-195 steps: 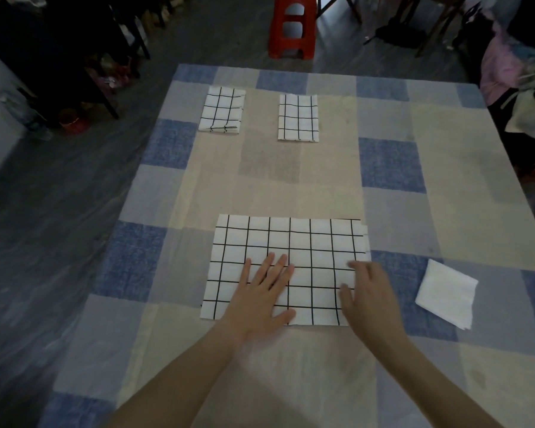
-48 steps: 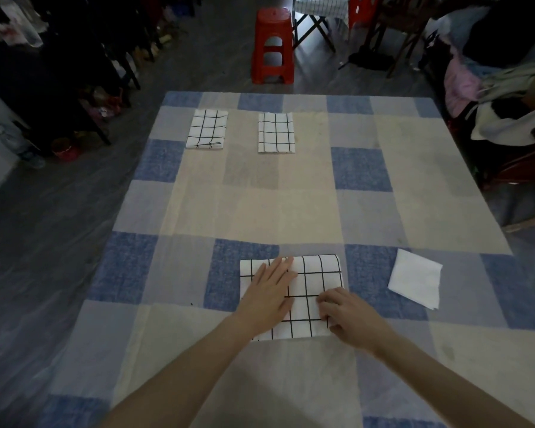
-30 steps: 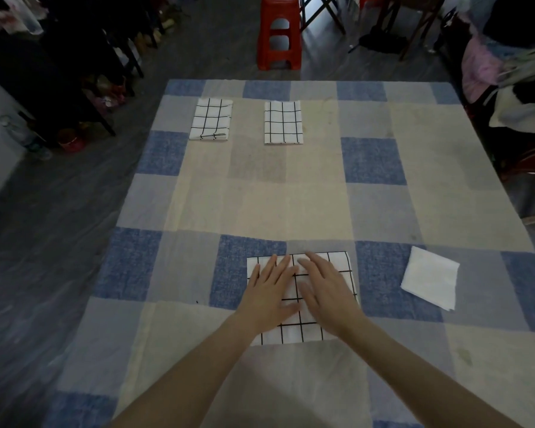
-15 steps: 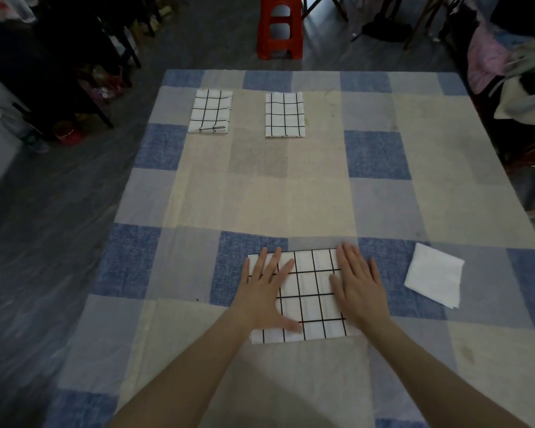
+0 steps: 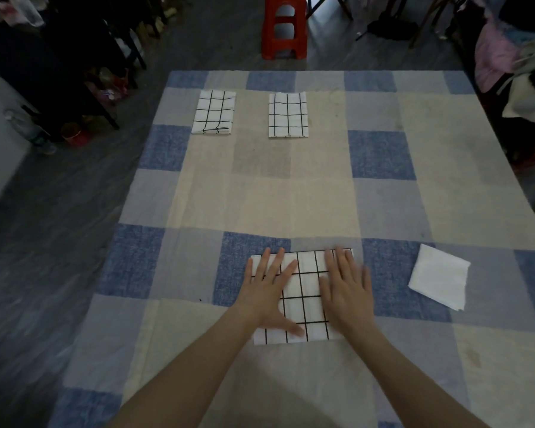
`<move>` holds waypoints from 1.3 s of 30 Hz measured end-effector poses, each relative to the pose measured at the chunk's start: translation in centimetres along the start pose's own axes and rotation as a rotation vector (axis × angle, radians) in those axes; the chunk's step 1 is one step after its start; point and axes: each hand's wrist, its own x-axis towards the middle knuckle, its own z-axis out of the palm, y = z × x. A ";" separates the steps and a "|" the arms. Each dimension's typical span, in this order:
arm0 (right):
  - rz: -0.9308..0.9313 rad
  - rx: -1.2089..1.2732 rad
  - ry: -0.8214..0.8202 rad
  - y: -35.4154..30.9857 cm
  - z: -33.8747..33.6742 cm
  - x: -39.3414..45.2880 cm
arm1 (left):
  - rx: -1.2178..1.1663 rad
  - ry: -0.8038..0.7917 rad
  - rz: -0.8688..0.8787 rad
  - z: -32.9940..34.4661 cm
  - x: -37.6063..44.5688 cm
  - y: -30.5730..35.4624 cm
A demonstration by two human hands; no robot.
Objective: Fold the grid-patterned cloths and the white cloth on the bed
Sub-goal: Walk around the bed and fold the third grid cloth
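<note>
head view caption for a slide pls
Both hands, left hand and right hand, press flat on a folded grid cloth; white cloth waits beside.

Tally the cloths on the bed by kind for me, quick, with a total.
Grid-patterned cloths: 3, far-left cloth, far-middle cloth, near cloth under the left hand and right hand
White cloth: 1
Total: 4

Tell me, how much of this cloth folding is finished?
Two grid cloths, the far-left one and its neighbour, lie folded at the bed's far end. A third grid cloth, already folded small, lies under the left hand and right hand, both pressing flat. The white cloth waits at the right; whether it needs more folding is unclear.
</note>
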 end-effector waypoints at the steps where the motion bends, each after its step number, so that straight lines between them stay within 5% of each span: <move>1: 0.037 0.001 0.002 0.8 -0.7 0.3 | -0.004 -0.021 -0.009 -0.3 0.1 0.1; 4: 0.041 -0.006 -0.010 2.1 -2.9 1.9 | 0.003 0.003 -0.043 -1.7 0.4 0.8; 10: -0.011 0.060 -0.241 2.4 -6.5 6.1 | 0.122 0.335 0.006 -3.9 1.8 1.5; 13: -0.002 0.224 -0.299 2.1 -7.2 6.4 | 0.018 0.349 -0.005 -4.5 3.0 1.3; 19: -0.062 0.155 -0.325 2.4 -8.0 6.1 | -0.111 0.193 0.051 -5.9 4.1 0.7; 27: 0.144 0.751 -0.129 2.5 -13.2 5.7 | -0.822 0.191 0.172 -7.4 2.1 0.7; 32: 0.228 0.958 -0.229 4.1 -15.6 5.4 | -1.160 0.052 0.190 -9.6 -0.2 2.2; 39: 0.256 0.989 -0.415 4.2 -15.7 2.8 | -1.296 0.122 0.233 -10.7 -3.0 3.0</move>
